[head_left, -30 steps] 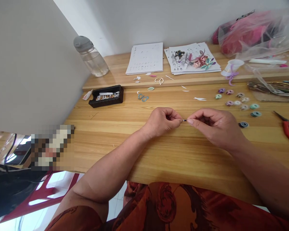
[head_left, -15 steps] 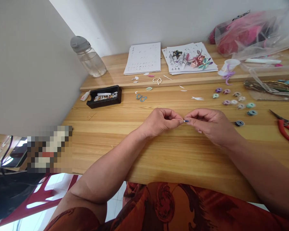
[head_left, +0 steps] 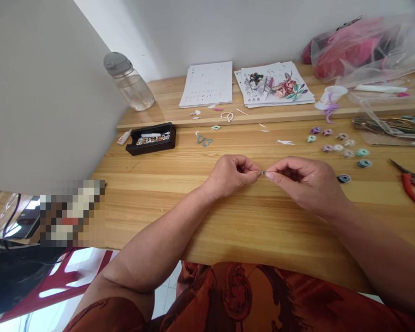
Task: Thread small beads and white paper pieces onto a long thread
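Head view: tiny dark piece [head_left: 263,173] pinched between left hand [head_left: 231,175] and right hand [head_left: 306,182], fingertips meeting just above the table [head_left: 228,221], long axis left-right, equally near both, too small to identify.

Tiny piece [head_left: 263,173] between fingertips, now greyish, formerly blue.

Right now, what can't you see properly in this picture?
1. The tiny piece pinched between the left hand and right hand: too small to identify, mostly covered by fingertips.
2. The pixelated patch at the table's left edge: blurred.
3. The red-handled pliers: cut off by the right edge.
4. The black tray: its contents are too small to tell.
5. The pink bundle: veiled by clear plastic.
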Available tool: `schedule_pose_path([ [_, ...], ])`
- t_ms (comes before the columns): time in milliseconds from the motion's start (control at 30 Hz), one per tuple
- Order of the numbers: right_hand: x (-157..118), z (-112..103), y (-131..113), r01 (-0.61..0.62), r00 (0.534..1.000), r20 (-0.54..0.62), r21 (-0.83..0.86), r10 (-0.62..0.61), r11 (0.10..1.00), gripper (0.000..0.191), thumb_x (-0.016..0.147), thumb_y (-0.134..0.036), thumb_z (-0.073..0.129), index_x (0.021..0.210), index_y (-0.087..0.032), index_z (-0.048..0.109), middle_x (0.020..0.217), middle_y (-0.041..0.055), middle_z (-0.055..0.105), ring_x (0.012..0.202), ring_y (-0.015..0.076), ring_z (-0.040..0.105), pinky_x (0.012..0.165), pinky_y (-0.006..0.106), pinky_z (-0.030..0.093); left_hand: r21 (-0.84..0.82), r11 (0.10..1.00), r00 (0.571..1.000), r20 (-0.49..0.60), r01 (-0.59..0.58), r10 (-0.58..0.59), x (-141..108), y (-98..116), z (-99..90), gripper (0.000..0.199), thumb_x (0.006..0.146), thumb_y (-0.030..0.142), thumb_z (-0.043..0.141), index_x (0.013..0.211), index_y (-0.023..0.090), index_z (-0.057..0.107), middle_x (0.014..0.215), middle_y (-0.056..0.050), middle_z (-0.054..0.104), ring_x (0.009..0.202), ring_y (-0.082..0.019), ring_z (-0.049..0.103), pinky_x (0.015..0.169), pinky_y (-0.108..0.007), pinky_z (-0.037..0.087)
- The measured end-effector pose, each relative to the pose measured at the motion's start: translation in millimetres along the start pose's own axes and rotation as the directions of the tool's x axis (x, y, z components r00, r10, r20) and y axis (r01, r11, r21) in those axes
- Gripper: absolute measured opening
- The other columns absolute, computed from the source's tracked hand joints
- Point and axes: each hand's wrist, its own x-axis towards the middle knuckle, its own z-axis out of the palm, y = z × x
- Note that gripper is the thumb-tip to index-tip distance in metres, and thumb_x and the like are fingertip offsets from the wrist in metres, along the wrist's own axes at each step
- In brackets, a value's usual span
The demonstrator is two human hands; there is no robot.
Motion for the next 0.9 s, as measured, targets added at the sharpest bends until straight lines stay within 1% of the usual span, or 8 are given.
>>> schedule_pose_path([
  [133, 5.3, -2.2, 3.7, -0.020, 1.000, -0.005, 0.040, 0.020, 0.999, 0.013, 0.081, -0.035, 0.070, 0.082, -0.022, 0.073, 0.066, -0.0004, 0.062, 0.056, 0.0110, 0.047, 0.051, 0.026, 0.035, -0.018, 1.000, 0.996, 0.087, 0.010, -0.008, -0.4, -1.8, 0.3, 0.024, 0.071, 0.036, 0.070, 0.075, 0.012, 0.067, 0.064, 0.001, 0.057, 0.054, -0.006, 0.042, 0.050, -0.020, 0.030],
  [233, 9.2, -2.0, 5.2, -0.089, 0.996, 0.027, 0.152, 0.086, 0.984, 0.017, 0.079, -0.038, 0.072, 0.080, -0.021, 0.072, 0.060, -0.0014, 0.058, 0.051, 0.0093, 0.043, 0.047, 0.025, 0.032, -0.080, 0.996, 0.993, 0.116, 0.047, -0.038, -1.2, -1.0, 0.0, 0.026, 0.072, 0.037, 0.071, 0.076, 0.012, 0.067, 0.064, 0.001, 0.055, 0.054, -0.005, 0.040, 0.050, -0.020, 0.029],
  [433, 10.4, 3.3, 8.6, -0.309, 0.951, 0.169, 0.477, 0.259, 0.823, 0.025, 0.071, -0.040, 0.080, 0.079, -0.019, 0.069, 0.057, -0.0036, 0.053, 0.044, 0.0062, 0.040, 0.041, 0.023, 0.029, -0.175, 0.981, 0.988, 0.138, 0.087, -0.064, -2.6, 2.6, -2.3, 0.032, 0.070, 0.043, 0.075, 0.077, 0.012, 0.066, 0.060, 0.003, 0.052, 0.051, -0.005, 0.037, 0.049, -0.021, 0.026],
  [600, 8.4, 7.1, 7.6, -0.399, 0.917, 0.233, 0.551, 0.323, 0.733, 0.029, 0.068, -0.038, 0.082, 0.082, -0.018, 0.065, 0.061, -0.0021, 0.059, 0.042, 0.0053, 0.041, 0.038, 0.021, 0.028, -0.202, 0.977, 0.996, 0.061, 0.074, -0.062, -0.8, 1.6, -1.2, 0.037, 0.068, 0.046, 0.076, 0.077, 0.012, 0.065, 0.059, 0.003, 0.053, 0.051, -0.005, 0.039, 0.050, -0.021, 0.027],
  [667, 7.7, 7.7, 6.1, -0.399, 0.917, 0.247, 0.527, 0.314, 0.751, 0.029, 0.070, -0.040, 0.080, 0.081, -0.018, 0.064, 0.063, -0.0011, 0.061, 0.041, 0.0053, 0.041, 0.038, 0.021, 0.028, -0.211, 0.974, 0.997, 0.022, 0.077, -0.074, 0.2, 0.8, 0.1, 0.036, 0.068, 0.046, 0.076, 0.077, 0.012, 0.065, 0.058, 0.003, 0.053, 0.051, -0.005, 0.039, 0.050, -0.021, 0.028],
  [733, 6.4, 7.7, 3.5, -0.363, 0.930, 0.234, 0.459, 0.284, 0.811, 0.028, 0.074, -0.042, 0.077, 0.080, -0.018, 0.065, 0.063, -0.0005, 0.061, 0.042, 0.0056, 0.041, 0.039, 0.022, 0.029, -0.213, 0.973, 0.996, -0.009, 0.085, -0.089, 1.0, 0.0, 1.1, 0.034, 0.068, 0.044, 0.075, 0.077, 0.012, 0.065, 0.058, 0.004, 0.053, 0.051, -0.005, 0.039, 0.050, -0.021, 0.028],
  [833, 3.3, 6.6, -1.9, -0.244, 0.966, 0.158, 0.278, 0.206, 0.929, 0.023, 0.078, -0.041, 0.073, 0.079, -0.019, 0.067, 0.065, 0.0000, 0.061, 0.046, 0.0074, 0.043, 0.043, 0.024, 0.032, -0.169, 0.983, 0.995, -0.054, 0.071, -0.081, 1.6, -1.1, 1.5, 0.030, 0.069, 0.040, 0.073, 0.076, 0.012, 0.065, 0.063, 0.003, 0.056, 0.053, -0.005, 0.041, 0.051, -0.020, 0.031],
  [900, 1.3, 5.6, -4.6, -0.154, 0.986, 0.092, 0.161, 0.141, 0.975, 0.020, 0.080, -0.039, 0.071, 0.079, -0.020, 0.069, 0.064, -0.0003, 0.060, 0.051, 0.0095, 0.045, 0.047, 0.025, 0.034, -0.112, 0.992, 0.996, -0.069, 0.054, -0.062, 1.5, -1.1, 1.0, 0.027, 0.070, 0.038, 0.072, 0.075, 0.012, 0.065, 0.065, 0.002, 0.057, 0.055, -0.005, 0.043, 0.052, -0.020, 0.033],
])
